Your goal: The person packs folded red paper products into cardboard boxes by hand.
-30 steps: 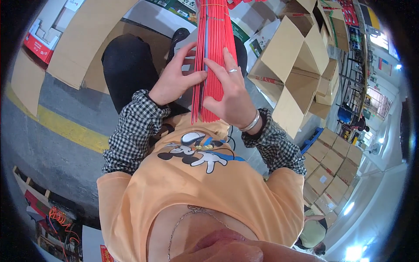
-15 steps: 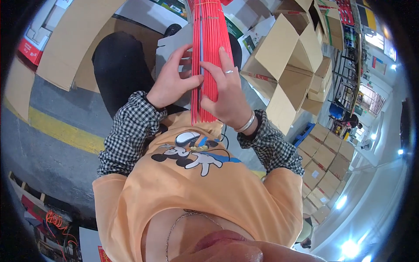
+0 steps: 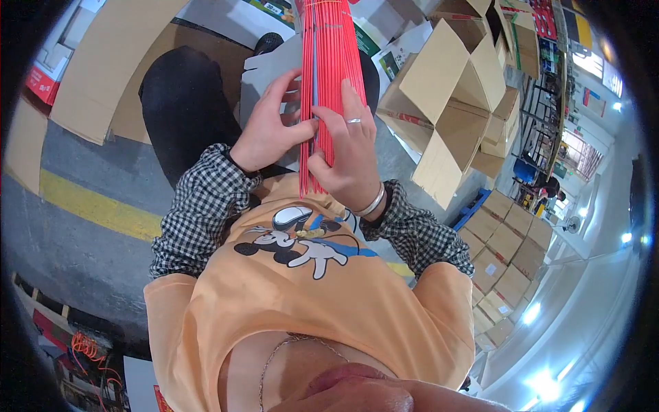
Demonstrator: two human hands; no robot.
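A thick bundle of red folded card sheets (image 3: 332, 58) stands on edge in front of my body, their edges running away from me. At its far end a thin band (image 3: 322, 3) crosses it. My left hand (image 3: 264, 137) grips the left side, fingers along the outer sheets and thumb over the top edges at a narrow gap. Inside that gap a pale grey strip shows. My right hand (image 3: 351, 154), with a ring and a bracelet, is closed over the right part of the bundle; its index finger and thumb reach to the gap. Some fingertips are hidden.
Open cardboard boxes (image 3: 439, 82) stand to the right, with stacked closed cartons (image 3: 504, 240) on a blue pallet behind. At left are a large cardboard flap (image 3: 113, 62) and a yellow floor stripe (image 3: 96, 206). A coiled orange hose (image 3: 86, 350) hangs at lower left.
My right hand has slid slightly left and nearer to me along the bundle, its thumb drawn closer to the gap. My left hand stays about where it was.
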